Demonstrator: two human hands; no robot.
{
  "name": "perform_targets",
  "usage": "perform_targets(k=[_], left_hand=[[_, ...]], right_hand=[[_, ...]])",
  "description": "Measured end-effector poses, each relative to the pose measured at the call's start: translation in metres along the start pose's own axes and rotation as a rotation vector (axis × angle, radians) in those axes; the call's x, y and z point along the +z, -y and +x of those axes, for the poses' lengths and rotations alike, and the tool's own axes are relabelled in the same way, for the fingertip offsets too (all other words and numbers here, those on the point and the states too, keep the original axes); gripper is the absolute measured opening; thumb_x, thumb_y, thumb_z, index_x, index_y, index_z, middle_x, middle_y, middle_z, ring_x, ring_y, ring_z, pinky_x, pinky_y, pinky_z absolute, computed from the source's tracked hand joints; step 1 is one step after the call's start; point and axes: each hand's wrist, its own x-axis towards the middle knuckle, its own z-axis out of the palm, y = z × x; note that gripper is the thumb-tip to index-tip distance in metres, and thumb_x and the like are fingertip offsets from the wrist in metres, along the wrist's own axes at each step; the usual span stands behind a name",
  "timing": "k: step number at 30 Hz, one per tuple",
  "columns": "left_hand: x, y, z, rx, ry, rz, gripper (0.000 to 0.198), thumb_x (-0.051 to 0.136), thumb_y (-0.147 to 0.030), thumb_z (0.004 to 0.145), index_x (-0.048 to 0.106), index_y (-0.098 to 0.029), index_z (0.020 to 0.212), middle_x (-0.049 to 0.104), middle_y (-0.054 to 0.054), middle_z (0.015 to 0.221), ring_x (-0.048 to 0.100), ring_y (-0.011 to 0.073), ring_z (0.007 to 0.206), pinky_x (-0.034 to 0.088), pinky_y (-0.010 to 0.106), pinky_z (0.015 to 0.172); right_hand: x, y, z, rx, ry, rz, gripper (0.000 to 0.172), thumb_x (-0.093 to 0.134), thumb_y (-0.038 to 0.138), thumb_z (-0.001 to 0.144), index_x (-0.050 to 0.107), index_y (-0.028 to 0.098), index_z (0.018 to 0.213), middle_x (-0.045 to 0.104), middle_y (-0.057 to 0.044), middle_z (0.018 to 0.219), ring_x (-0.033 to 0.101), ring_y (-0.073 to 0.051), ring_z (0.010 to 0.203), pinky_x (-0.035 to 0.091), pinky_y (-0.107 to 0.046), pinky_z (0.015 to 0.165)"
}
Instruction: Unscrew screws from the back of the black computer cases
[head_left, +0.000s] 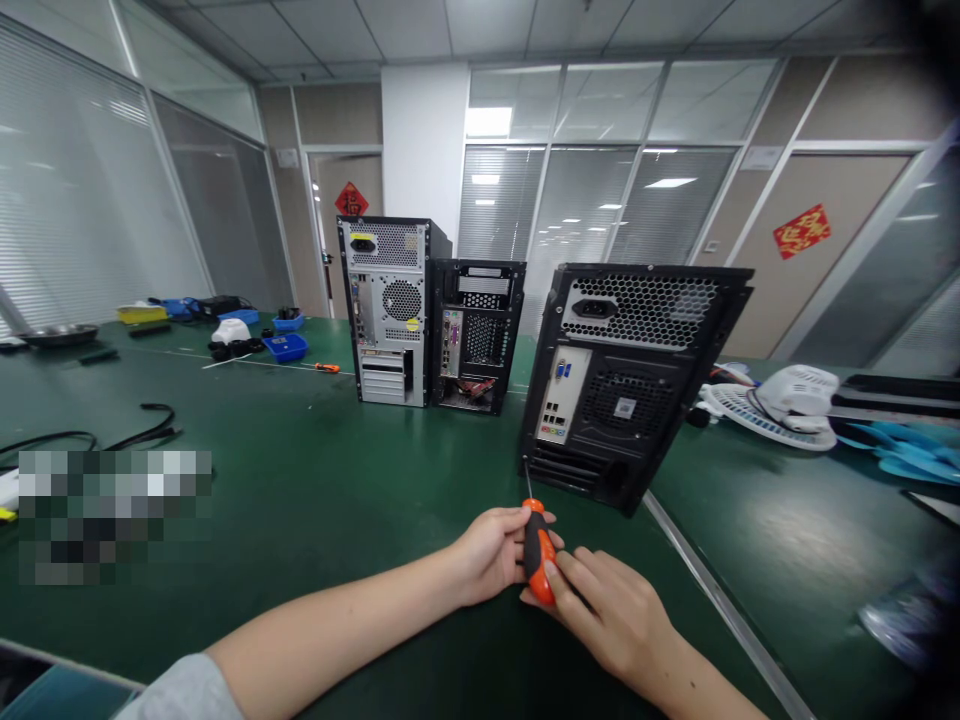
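Observation:
An orange and black screwdriver [538, 560] points away from me, its tip at the lower left corner of the back of a black computer case [630, 390]. My left hand [491, 555] has its fingers closed round the front of the handle, near the shaft. Around the rear end of the handle, my right hand [611, 605] is closed with thumb and fingers. The case's rear side, with a mesh grille, fan vent and port panel, faces me. Whether a screw sits under the tip is too small to tell.
Two more computer cases [386, 310] [480, 335] stand behind, left of the black one. Blue trays [285, 347] and another orange screwdriver [327, 368] lie back left, black cables [142, 430] at left. A white fan [799, 400] and blue blades [915, 450] lie at right.

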Motion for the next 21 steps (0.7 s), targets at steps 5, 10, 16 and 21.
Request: perform_targets(k=[5, 10, 16, 21], left_hand=[[0.0015, 0.0007, -0.0009, 0.038, -0.025, -0.001, 0.029, 0.042, -0.027, 0.093, 0.061, -0.008, 0.103, 0.063, 0.009, 0.082, 0.061, 0.0129, 0.063, 0.047, 0.027, 0.063], [0.0021, 0.0010, -0.0010, 0.051, -0.028, 0.016, 0.028, 0.043, -0.028, 0.093, 0.061, -0.009, 0.102, 0.063, 0.008, 0.080, 0.060, 0.0123, 0.064, 0.046, 0.026, 0.065], [-0.0003, 0.0026, 0.0008, 0.073, -0.026, 0.038, 0.026, 0.051, -0.031, 0.089, 0.061, -0.010, 0.101, 0.063, 0.007, 0.080, 0.059, 0.0118, 0.065, 0.045, 0.025, 0.066], [-0.0011, 0.0030, 0.0016, 0.087, -0.026, 0.051, 0.028, 0.054, -0.033, 0.088, 0.062, -0.010, 0.101, 0.063, 0.008, 0.080, 0.060, 0.0121, 0.066, 0.045, 0.026, 0.067]], right_hand=[[0.0004, -0.0002, -0.0002, -0.002, 0.004, 0.015, 0.014, 0.052, 0.021, 0.091, 0.060, 0.016, 0.081, 0.062, -0.003, 0.069, 0.053, -0.012, 0.061, 0.038, -0.027, 0.055], [0.0002, -0.0004, -0.0002, 0.007, 0.016, 0.028, 0.012, 0.053, 0.021, 0.090, 0.060, 0.015, 0.083, 0.062, -0.003, 0.070, 0.053, -0.013, 0.061, 0.038, -0.027, 0.056], [-0.0008, -0.0008, -0.0006, 0.001, 0.020, 0.033, 0.011, 0.054, 0.020, 0.089, 0.059, 0.015, 0.081, 0.062, -0.004, 0.070, 0.051, -0.011, 0.058, 0.036, -0.026, 0.053], [-0.0021, -0.0012, 0.0004, -0.008, 0.004, 0.050, 0.010, 0.055, 0.023, 0.090, 0.060, 0.014, 0.089, 0.065, -0.006, 0.076, 0.055, -0.013, 0.061, 0.041, -0.027, 0.055]])
